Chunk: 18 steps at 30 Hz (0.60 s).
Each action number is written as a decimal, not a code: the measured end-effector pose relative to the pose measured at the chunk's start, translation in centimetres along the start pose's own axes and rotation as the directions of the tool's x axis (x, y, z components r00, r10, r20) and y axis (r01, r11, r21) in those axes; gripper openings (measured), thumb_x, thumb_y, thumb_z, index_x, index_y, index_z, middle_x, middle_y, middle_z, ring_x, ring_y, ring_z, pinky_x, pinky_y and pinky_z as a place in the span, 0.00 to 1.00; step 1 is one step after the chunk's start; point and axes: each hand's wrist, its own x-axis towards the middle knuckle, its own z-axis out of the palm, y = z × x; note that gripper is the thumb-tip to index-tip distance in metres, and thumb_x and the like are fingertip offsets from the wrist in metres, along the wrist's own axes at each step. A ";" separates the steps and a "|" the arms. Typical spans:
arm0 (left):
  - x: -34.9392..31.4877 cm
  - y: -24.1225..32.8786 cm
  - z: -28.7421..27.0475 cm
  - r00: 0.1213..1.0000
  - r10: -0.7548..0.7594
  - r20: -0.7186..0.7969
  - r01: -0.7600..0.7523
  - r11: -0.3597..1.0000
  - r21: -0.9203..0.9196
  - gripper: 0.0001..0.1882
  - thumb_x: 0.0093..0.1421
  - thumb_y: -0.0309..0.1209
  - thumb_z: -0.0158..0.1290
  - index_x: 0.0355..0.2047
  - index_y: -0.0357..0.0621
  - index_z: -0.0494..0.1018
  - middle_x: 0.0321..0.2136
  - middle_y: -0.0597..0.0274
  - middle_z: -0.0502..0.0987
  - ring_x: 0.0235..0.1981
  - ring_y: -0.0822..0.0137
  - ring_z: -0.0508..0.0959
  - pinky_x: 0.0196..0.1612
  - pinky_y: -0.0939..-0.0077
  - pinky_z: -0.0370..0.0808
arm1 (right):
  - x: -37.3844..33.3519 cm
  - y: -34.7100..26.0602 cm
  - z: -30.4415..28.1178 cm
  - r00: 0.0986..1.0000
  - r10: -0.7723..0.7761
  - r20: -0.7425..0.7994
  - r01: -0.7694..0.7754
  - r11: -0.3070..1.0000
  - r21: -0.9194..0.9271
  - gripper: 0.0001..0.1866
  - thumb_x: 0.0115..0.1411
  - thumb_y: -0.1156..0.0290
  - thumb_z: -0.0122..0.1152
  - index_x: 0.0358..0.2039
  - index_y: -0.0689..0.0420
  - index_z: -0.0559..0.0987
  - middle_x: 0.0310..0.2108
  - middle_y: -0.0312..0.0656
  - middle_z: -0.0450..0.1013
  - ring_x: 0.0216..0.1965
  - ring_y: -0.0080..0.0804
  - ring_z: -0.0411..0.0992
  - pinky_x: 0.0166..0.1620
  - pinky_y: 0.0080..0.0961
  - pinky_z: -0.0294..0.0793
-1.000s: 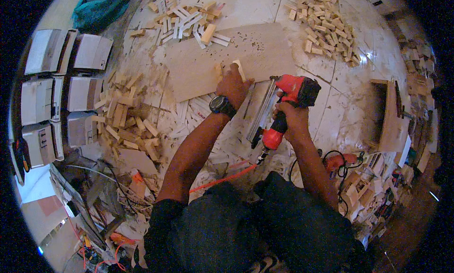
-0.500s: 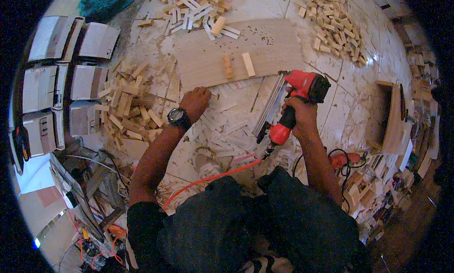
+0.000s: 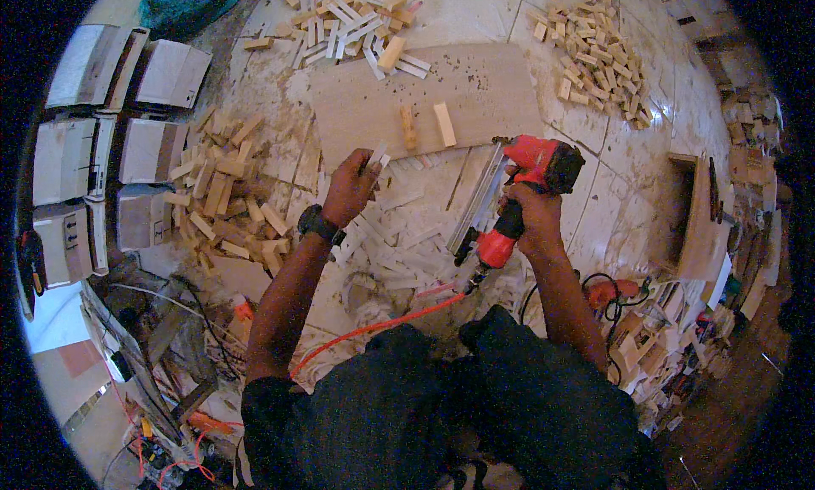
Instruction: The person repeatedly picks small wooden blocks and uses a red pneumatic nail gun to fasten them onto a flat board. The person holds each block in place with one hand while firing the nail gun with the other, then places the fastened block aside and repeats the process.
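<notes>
My right hand [image 3: 535, 214] grips the black handle of a red air nail gun [image 3: 535, 160], whose slanting metal magazine points down toward the floor. An orange air hose [image 3: 382, 322] runs from its base. In my left hand [image 3: 348, 191] a small pale strip [image 3: 381, 155] is pinched between the fingers, just off the near edge of a brown wooden board [image 3: 356, 104]. Two short wood pieces rest on this board: a darker block [image 3: 408, 126] and a lighter block [image 3: 445, 125]. Dark specks are scattered over its far part.
Small wood blocks lie in a left heap [image 3: 225, 184] and a far-right heap [image 3: 598, 61]. Pale strips and blocks [image 3: 361, 27] pile beyond the board. Cartons [image 3: 144, 150] stand at far left. An open wooden box [image 3: 688, 210] and scraps [image 3: 654, 346] sit at right.
My left hand has lifted from the floor litter near the board and now holds a pale strip. The nail gun has shifted slightly left and down in my right hand.
</notes>
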 end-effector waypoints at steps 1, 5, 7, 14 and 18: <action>0.7 0.3 0.1 1.000 0.024 -0.002 -0.024 0.999 -0.035 0.09 0.60 0.29 0.48 0.39 0.39 0.69 0.23 0.60 0.74 0.24 0.73 0.76 0.24 0.78 0.71 | 0.0 0.0 0.2 1.000 -0.003 0.013 0.003 1.000 -0.002 0.18 0.44 0.82 0.57 0.39 0.60 0.72 0.27 0.38 0.71 0.19 0.26 0.69 0.22 0.24 0.73; 3.7 1.0 -0.1 0.998 0.055 0.018 -0.048 0.967 -0.249 0.10 0.56 0.29 0.53 0.37 0.38 0.70 0.26 0.62 0.76 0.25 0.73 0.76 0.24 0.79 0.70 | 0.2 -0.1 0.7 0.998 0.020 0.056 -0.020 1.000 -0.007 0.18 0.44 0.82 0.58 0.39 0.60 0.72 0.26 0.38 0.71 0.19 0.26 0.69 0.23 0.24 0.73; 4.8 1.3 -0.3 1.000 -0.001 -0.009 -0.001 0.958 -0.287 0.11 0.54 0.29 0.55 0.36 0.37 0.71 0.26 0.62 0.77 0.26 0.73 0.77 0.25 0.80 0.70 | 0.3 0.0 1.1 0.998 0.011 0.064 -0.011 1.000 -0.001 0.18 0.44 0.82 0.58 0.39 0.60 0.73 0.25 0.37 0.70 0.19 0.26 0.69 0.23 0.24 0.73; 7.4 0.4 0.2 0.996 -0.009 -0.088 -0.016 0.959 -0.284 0.12 0.52 0.30 0.58 0.34 0.37 0.73 0.25 0.62 0.77 0.24 0.74 0.76 0.28 0.79 0.73 | 0.5 0.2 2.3 0.997 0.006 0.080 0.001 0.995 -0.097 0.16 0.46 0.81 0.59 0.38 0.58 0.72 0.22 0.38 0.71 0.19 0.28 0.71 0.22 0.25 0.74; 8.1 -0.5 0.5 0.992 0.051 -0.113 -0.070 0.982 -0.174 0.10 0.53 0.30 0.57 0.32 0.36 0.73 0.25 0.63 0.76 0.23 0.74 0.75 0.29 0.79 0.73 | 0.5 0.0 3.7 0.990 0.050 0.128 -0.029 0.986 -0.162 0.14 0.46 0.79 0.59 0.36 0.58 0.72 0.21 0.38 0.71 0.19 0.28 0.71 0.23 0.25 0.74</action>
